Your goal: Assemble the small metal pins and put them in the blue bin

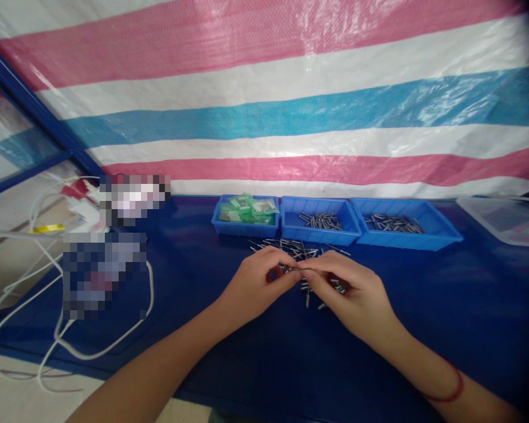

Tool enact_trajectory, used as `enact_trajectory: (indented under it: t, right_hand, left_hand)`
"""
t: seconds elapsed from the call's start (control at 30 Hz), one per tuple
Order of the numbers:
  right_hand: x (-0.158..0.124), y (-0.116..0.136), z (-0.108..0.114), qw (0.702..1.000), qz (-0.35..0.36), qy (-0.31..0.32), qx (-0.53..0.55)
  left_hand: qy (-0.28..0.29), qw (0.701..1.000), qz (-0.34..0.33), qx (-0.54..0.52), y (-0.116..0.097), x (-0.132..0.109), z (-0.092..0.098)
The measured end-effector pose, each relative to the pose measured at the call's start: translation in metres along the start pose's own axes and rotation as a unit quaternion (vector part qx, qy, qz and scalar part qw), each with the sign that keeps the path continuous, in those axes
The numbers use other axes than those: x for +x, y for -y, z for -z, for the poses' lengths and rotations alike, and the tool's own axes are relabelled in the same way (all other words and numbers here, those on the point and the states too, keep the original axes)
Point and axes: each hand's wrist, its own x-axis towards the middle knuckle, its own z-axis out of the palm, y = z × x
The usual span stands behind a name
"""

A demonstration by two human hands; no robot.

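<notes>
My left hand (260, 279) and my right hand (357, 288) meet at the fingertips, low over the blue tabletop. Both are closed in a pinch on a thin dark metal piece (305, 269), mostly covered by the fingers; its exact kind is too small to make out. Behind and below the hands lies a loose pile of slim, silvery metal pins (293, 249), partly hidden by the fingers. Some have a thicker, brighter end and a thin dark shank.
Behind the pile stand three blue bins: the left bin (247, 230) with green packets, the middle bin (320, 236) and right bin (405, 241) with metal pieces. A clear plastic lid (502, 220) lies far right. White cables (151, 294) loop at left. Striped sheeting (264, 120) hangs behind.
</notes>
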Motion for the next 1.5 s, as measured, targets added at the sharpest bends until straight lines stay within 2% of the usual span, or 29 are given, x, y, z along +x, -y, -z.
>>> enact_trajectory:
  t: [0.13, 0.33, 0.4, 0.47, 0.53, 0.6, 0.73, 0.8, 0.9, 1.07, 1.27, 1.4, 1.5]
  right_hand:
    - [0.003, -0.002, 0.001, 1.0, 0.004, -0.007, -0.025]
    - [0.004, -0.002, 0.003, 0.998, 0.015, 0.048, -0.045]
    - [0.005, -0.004, 0.004, 0.999, -0.037, 0.025, -0.011]
    - [0.009, -0.008, 0.008, 0.989, -0.126, -0.042, 0.062]
    - [0.015, -0.013, 0.016, 0.948, -0.219, -0.138, 0.186]
    - [0.024, -0.02, 0.029, 0.887, -0.275, -0.213, 0.304]
    - [0.036, -0.036, 0.06, 0.806, -0.326, -0.264, 0.419]
    - [0.038, -0.042, 0.07, 0.779, -0.339, -0.279, 0.447]
    - [0.038, -0.045, 0.075, 0.77, -0.345, -0.283, 0.455]
    - [0.036, -0.034, 0.061, 0.775, -0.369, -0.257, 0.443]
    - [0.029, -0.022, 0.035, 0.805, -0.386, -0.196, 0.406]
    - [0.023, -0.016, 0.021, 0.854, -0.365, -0.129, 0.349]
    - [0.018, -0.013, 0.015, 0.908, -0.318, -0.058, 0.265]
  left_hand:
    - [-0.037, 0.999, -0.016, -0.004, 0.001, -0.001, 0.001]
    - [-0.054, 0.998, -0.014, 0.015, -0.002, -0.002, 0.001]
    - [-0.045, 0.998, -0.016, 0.03, -0.002, -0.003, 0.001]
    - [-0.025, 0.997, -0.024, 0.063, -0.001, -0.003, 0.0]
    - [0.0, 0.992, -0.045, 0.121, 0.001, -0.004, 0.0]
    - [0.025, 0.98, -0.07, 0.187, 0.003, -0.004, -0.001]
    - [0.067, 0.957, -0.076, 0.271, 0.01, -0.005, -0.004]
    - [0.081, 0.95, -0.07, 0.293, 0.012, -0.005, -0.006]
    - [0.098, 0.942, -0.066, 0.313, 0.016, -0.005, -0.007]
    - [0.088, 0.943, -0.078, 0.312, 0.019, -0.005, -0.009]
    - [0.07, 0.942, -0.093, 0.313, 0.022, -0.004, -0.011]
    - [0.046, 0.948, -0.101, 0.298, 0.021, -0.003, -0.01]
    - [-0.001, 0.963, -0.109, 0.245, 0.016, -0.002, -0.008]
